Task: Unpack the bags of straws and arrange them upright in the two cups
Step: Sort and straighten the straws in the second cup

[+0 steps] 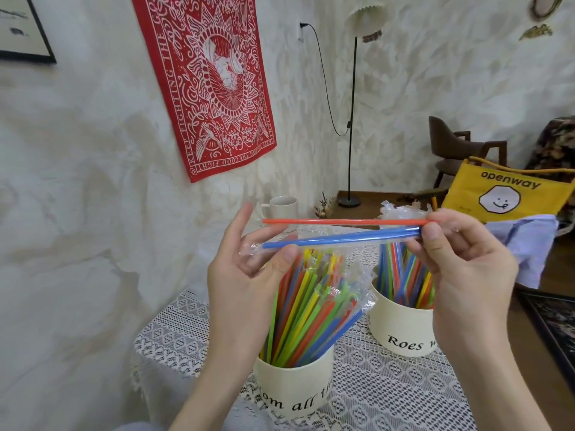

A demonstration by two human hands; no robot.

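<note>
While pinched: straws (pixel 342 230), both fingers (pixel 432 233).

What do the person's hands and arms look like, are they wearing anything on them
Both are bare. The left hand and right hand show no gloves, rings, watch or bracelets, and the forearms show no sleeves as far as the frame's bottom edge. The visible fingernails are short and unpainted.

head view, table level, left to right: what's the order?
Left hand → near cup full of straws → far cup → right hand → yellow bag. Held straws and white mug overlap, so skipped.
</note>
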